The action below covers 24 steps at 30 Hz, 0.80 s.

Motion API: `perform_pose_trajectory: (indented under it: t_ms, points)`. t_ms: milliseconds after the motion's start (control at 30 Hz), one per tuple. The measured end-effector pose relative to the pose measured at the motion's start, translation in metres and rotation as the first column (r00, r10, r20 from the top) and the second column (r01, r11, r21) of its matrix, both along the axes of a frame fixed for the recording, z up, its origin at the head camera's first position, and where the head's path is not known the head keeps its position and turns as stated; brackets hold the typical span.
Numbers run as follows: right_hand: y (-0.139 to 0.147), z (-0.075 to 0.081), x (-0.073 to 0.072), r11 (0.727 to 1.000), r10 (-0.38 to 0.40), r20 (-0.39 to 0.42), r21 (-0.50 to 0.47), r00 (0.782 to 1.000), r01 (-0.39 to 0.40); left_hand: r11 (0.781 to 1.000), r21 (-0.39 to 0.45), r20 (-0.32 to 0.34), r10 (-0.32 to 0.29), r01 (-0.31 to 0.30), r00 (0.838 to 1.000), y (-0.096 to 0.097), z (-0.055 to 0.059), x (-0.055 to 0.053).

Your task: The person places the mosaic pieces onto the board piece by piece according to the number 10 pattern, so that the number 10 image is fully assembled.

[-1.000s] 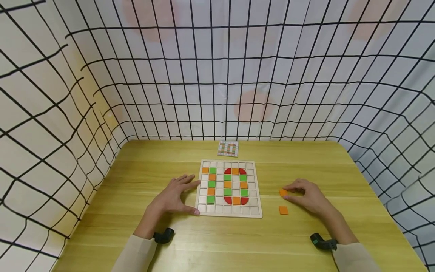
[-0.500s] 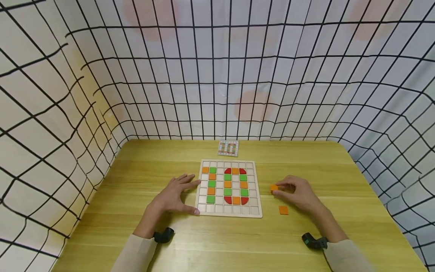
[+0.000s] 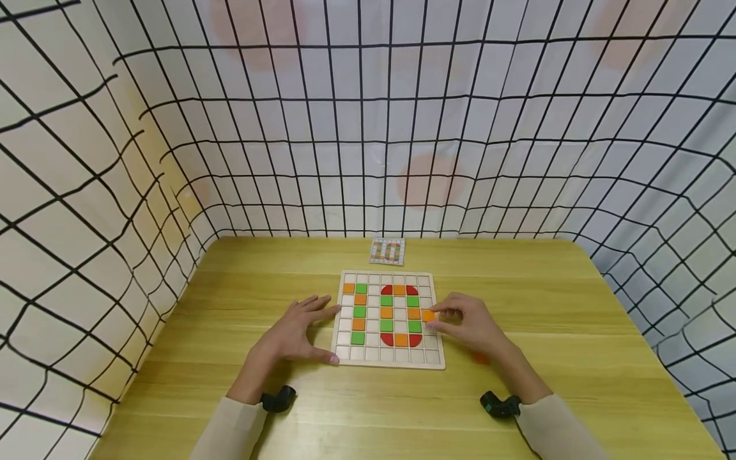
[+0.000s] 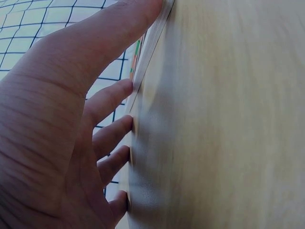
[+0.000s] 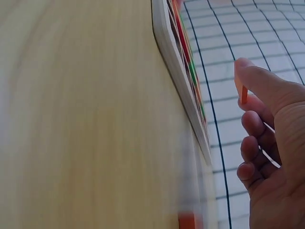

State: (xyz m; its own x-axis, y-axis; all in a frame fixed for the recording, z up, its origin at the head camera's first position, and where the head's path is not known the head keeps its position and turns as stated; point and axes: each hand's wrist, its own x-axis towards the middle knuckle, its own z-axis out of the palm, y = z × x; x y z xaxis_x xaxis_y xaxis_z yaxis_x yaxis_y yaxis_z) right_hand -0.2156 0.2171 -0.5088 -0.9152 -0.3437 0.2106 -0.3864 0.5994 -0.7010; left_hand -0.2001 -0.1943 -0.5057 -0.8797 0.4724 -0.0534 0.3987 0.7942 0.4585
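A square wooden grid board (image 3: pixel 370 360) lies on the table, set with orange, green and red tiles in two figures. My right hand (image 3: pixel 468 326) pinches an orange square tile (image 3: pixel 428 315) between thumb and index finger, over the board's right edge. The right wrist view shows this tile (image 5: pixel 244 90) raised above the board, with the other fingers curled loosely. My left hand (image 3: pixel 296 332) rests at the board's left side, fingers spread, thumb and index fingertip right at its edge. Another orange tile (image 3: pixel 480 358) lies on the table, partly hidden beneath my right forearm.
A small pattern card (image 3: pixel 387 252) lies behind the board, printed with a similar coloured grid. The wooden table (image 3: pixel 368 415) is enclosed at the back and sides by a white, black-gridded curtain (image 3: pixel 368 128). Each wrist wears a black camera (image 3: pixel 500 406).
My right hand has lifted the orange tile from the table and carried it left to the board's right edge. The left hand has stayed in place.
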Motion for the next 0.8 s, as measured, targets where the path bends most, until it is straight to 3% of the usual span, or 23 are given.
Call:
perform_pose_trajectory:
  t_ms: [433,633,800]
  points:
    - [-0.054,0.002,0.002,0.998,0.065,0.014,-0.011,0.998,-0.065,1.000,0.000,0.003,-0.002,0.002,1.000,0.000,0.001,-0.002]
    - [-0.076,0.001,0.002,0.989,0.140,-0.014,-0.038,0.990,-0.140,1.000,0.002,0.012,-0.006,0.006,1.000,0.001,0.001,-0.002]
    - [-0.093,-0.001,0.002,0.988,0.151,-0.021,-0.035,0.988,-0.152,1.000,-0.010,0.016,0.005,-0.004,1.000,0.000,0.000,-0.002]
